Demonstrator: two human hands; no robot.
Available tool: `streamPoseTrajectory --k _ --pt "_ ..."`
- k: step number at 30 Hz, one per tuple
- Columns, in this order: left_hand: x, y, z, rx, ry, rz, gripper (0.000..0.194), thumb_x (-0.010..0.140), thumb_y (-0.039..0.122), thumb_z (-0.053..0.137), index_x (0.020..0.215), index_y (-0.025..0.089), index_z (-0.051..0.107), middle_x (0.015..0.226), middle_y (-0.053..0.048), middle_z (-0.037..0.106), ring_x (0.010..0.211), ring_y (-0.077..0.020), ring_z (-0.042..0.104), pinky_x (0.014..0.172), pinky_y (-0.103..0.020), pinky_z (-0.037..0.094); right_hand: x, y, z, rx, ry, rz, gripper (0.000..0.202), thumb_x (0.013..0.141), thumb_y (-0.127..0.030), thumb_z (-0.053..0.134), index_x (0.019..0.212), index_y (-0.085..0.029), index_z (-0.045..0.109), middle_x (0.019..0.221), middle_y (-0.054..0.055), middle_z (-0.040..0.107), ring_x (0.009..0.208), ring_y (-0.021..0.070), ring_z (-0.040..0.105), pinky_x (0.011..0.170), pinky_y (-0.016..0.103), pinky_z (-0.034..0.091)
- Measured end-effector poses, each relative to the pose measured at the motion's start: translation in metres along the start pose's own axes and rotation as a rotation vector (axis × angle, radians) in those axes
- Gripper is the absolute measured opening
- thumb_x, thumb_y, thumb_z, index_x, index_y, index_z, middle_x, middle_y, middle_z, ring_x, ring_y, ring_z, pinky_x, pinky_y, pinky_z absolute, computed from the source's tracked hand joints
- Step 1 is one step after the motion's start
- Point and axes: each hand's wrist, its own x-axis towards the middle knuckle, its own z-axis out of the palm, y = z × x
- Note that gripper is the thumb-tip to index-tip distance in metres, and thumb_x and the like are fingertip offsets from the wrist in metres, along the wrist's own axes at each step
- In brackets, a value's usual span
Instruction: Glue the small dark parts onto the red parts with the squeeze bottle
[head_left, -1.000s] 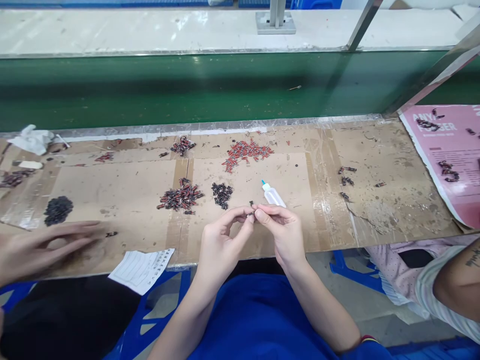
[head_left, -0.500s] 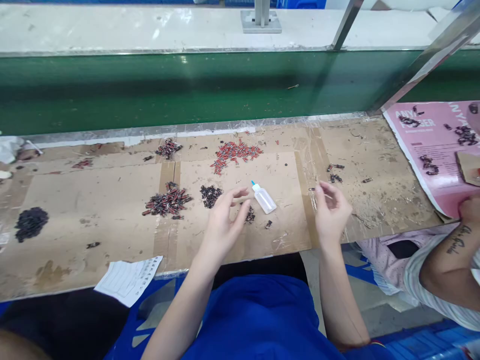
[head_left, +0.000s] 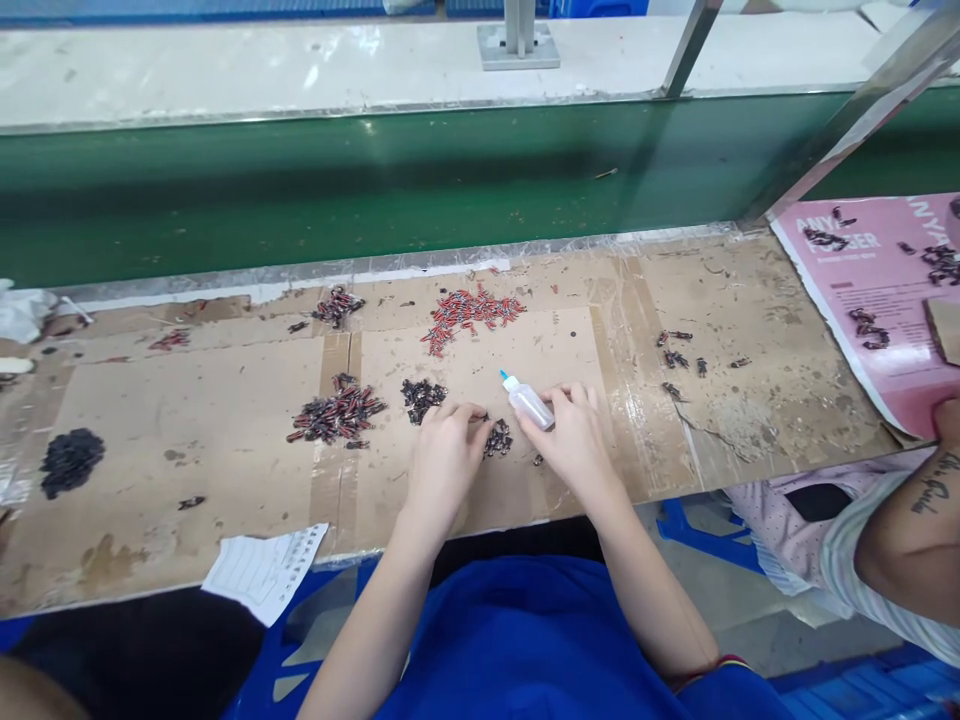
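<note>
A clear squeeze bottle with a blue tip (head_left: 531, 404) lies on the cardboard, and my right hand (head_left: 571, 430) is closed around its lower right end. Left of it, my left hand (head_left: 452, 440) pinches something small and dark that I cannot make out. Between the hands sits a small pile of dark and metallic parts (head_left: 498, 438). A pile of black parts (head_left: 422, 398) lies just beyond my left hand. Farther back is a spread of red parts (head_left: 472, 315), and to the left a pile of red and black parts (head_left: 337, 412).
Black pieces (head_left: 71, 462) are heaped at the far left, near a white paper (head_left: 264, 572) on the front edge. Several dark parts (head_left: 675, 359) lie at right. A green belt (head_left: 337, 195) runs behind. Another person's arm (head_left: 919, 500) is at the right edge.
My right hand has moved left from the right-hand parts to the bottle. My left hand's fingers have closed and lowered slightly. More dark parts lie at right.
</note>
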Motion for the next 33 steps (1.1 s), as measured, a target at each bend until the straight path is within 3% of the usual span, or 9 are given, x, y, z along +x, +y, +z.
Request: streamPoseTrajectory --k 2,5,8,11,14,19,33 --pt "0.002 0.000 0.003 -0.011 0.009 0.035 0.011 0.084 0.021 0.059 0.083 0.018 0.069 0.088 -0.009 0.073 0.086 -0.0271 0.064 0.084 -0.040 0.049 0.002 0.001 -0.003 0.108 -0.024 0.016 0.025 0.081 -0.041 0.062 0.089 -0.018 0.066 0.092 0.012 0.066 0.093 0.0288 0.060 0.082 0.044 0.049" --pt "0.005 -0.003 0.005 -0.072 0.026 0.090 0.015 0.084 0.015 0.055 0.085 0.019 0.069 0.088 -0.007 0.074 0.087 -0.0247 0.065 0.085 -0.038 0.050 0.006 0.002 -0.008 0.449 -0.040 0.136 0.033 0.076 -0.044 0.067 0.098 -0.020 0.061 0.089 0.007 0.069 0.076 0.0220 0.063 0.069 0.037 0.051" --pt "0.006 -0.010 0.006 -0.145 0.056 0.110 0.019 0.083 0.012 0.053 0.091 0.021 0.068 0.093 -0.006 0.074 0.090 -0.0230 0.066 0.085 -0.036 0.051 0.010 0.001 -0.009 0.841 0.014 0.216 0.034 0.067 -0.047 0.073 0.085 -0.021 0.061 0.080 0.003 0.068 0.068 0.0173 0.062 0.061 0.030 0.048" --pt "0.004 -0.017 0.008 -0.187 0.084 0.118 0.019 0.081 0.014 0.057 0.097 0.020 0.067 0.097 -0.007 0.075 0.092 -0.0228 0.067 0.084 -0.036 0.053 0.014 0.000 -0.002 1.050 0.082 0.280 0.030 0.069 -0.048 0.070 0.071 -0.020 0.058 0.065 -0.001 0.061 0.056 0.0119 0.054 0.052 0.025 0.042" --pt "0.002 -0.022 0.009 -0.230 0.086 0.103 0.019 0.081 0.015 0.059 0.098 0.020 0.066 0.095 -0.006 0.075 0.092 -0.0217 0.068 0.084 -0.035 0.054 0.014 0.001 0.008 1.061 0.102 0.308 0.032 0.072 -0.050 0.067 0.070 -0.020 0.056 0.058 -0.004 0.055 0.050 0.0101 0.048 0.048 0.024 0.038" --pt "0.002 -0.024 0.011 -0.311 0.070 0.036 0.016 0.082 0.018 0.060 0.097 0.020 0.067 0.090 -0.005 0.077 0.086 -0.0198 0.072 0.085 -0.034 0.056 0.009 0.002 0.019 1.007 0.142 0.269 0.030 0.072 -0.047 0.068 0.072 -0.021 0.054 0.064 -0.002 0.060 0.059 0.0135 0.056 0.059 0.027 0.047" --pt "0.003 -0.023 0.012 -0.364 0.038 -0.056 0.019 0.080 0.022 0.062 0.098 0.020 0.068 0.088 -0.004 0.078 0.087 -0.0209 0.073 0.089 -0.036 0.056 0.005 0.004 0.021 0.859 0.067 0.221 0.028 0.076 -0.047 0.065 0.077 -0.020 0.057 0.071 0.000 0.065 0.064 0.0163 0.061 0.059 0.028 0.048"
